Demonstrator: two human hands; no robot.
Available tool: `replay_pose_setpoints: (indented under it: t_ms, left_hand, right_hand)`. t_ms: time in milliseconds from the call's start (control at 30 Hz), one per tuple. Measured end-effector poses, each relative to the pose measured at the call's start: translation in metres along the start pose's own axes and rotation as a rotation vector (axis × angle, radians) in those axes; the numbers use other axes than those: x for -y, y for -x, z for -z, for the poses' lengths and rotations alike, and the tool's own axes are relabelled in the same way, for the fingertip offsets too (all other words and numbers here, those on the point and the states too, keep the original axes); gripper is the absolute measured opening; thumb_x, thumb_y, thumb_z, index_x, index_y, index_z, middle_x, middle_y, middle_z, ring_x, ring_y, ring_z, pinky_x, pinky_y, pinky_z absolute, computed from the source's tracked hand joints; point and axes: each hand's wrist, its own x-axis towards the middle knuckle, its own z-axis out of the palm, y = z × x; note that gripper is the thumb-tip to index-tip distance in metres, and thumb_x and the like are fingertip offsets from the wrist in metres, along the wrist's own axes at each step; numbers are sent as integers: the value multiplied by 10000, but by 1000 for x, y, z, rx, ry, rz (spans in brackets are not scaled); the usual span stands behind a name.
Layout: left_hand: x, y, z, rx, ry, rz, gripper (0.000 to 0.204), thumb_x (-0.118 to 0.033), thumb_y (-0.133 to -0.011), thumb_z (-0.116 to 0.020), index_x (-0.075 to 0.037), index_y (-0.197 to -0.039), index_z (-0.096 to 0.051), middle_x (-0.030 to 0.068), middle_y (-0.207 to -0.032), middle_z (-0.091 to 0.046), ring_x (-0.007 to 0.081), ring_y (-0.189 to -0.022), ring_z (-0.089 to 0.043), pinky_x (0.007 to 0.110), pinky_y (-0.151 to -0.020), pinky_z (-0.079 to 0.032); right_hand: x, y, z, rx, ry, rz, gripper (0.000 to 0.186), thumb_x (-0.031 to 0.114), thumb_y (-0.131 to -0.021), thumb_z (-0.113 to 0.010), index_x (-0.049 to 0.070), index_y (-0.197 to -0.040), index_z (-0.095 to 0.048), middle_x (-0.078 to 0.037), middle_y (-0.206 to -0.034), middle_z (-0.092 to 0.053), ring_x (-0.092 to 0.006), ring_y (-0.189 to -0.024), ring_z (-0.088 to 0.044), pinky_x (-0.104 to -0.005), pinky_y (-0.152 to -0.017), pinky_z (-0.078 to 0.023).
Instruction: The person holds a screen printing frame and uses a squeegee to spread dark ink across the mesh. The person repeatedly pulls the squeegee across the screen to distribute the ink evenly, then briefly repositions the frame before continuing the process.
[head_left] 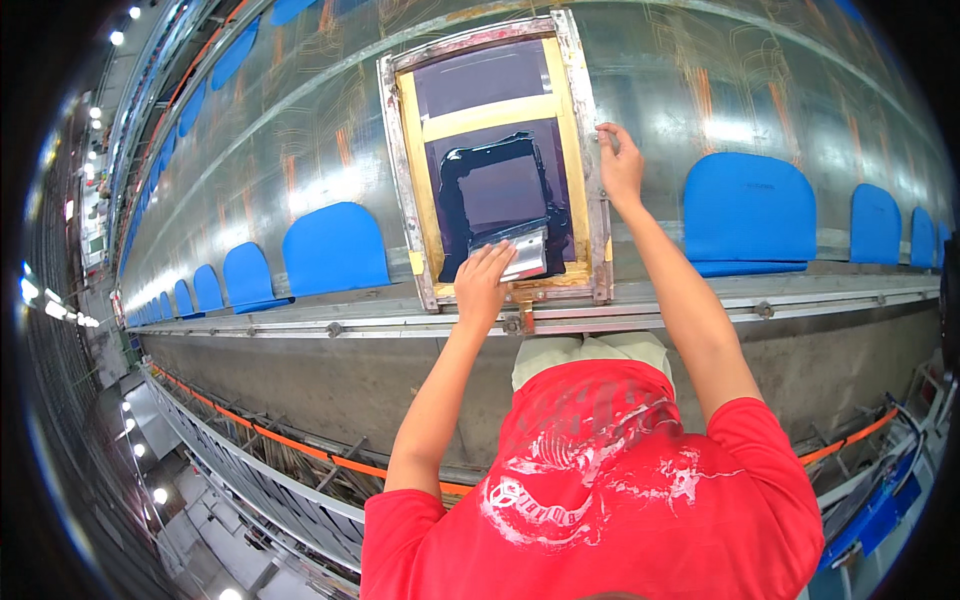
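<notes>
A screen-printing frame lies on the long metal table, its mesh bordered with yellow tape. Dark, glossy ink spreads around a rectangular patch in the mesh's lower part. Near the frame's close end, my left hand is closed on a squeegee with a silvery holder, tilted over the inky mesh. The squeegee's lower edge and part of its grip are hidden. My right hand is at the frame's right rail, fingers curled against its outer edge.
Blue rounded fabric pieces lie in a row along the table on both sides of the frame. A metal rail with bolts runs along the table's near edge. Behind me are an orange strip and metal racks.
</notes>
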Motion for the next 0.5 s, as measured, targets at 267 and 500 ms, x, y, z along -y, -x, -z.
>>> replay_pose_setpoints:
  t_ms: [267, 500]
  left_hand:
    - [18, 4, 1, 1, -154, -117, 454, -20, -772, -676, -191, -1191, -704, -8, -1265, -696, 233, -1185, -638, 438, -961, -481]
    - [49, -182, 55, 165, 29, 97, 318, -15, -782, -639, -175, -1012, -790, 96, -979, -753, 326, -889, -711, 443, -789, -548]
  right_hand:
    - [-4, -11, -5, -39, 57, -1, 182, 273, -984, -621, 155, -1089, -712, -125, -685, -624, -233, -567, -554, -389, -623, -455]
    - [12, -8, -6, -19, 147, -39, 191, 288, -978, -627, 154, -1081, -716, -139, -640, -593, -246, -576, -573, -404, -633, -465]
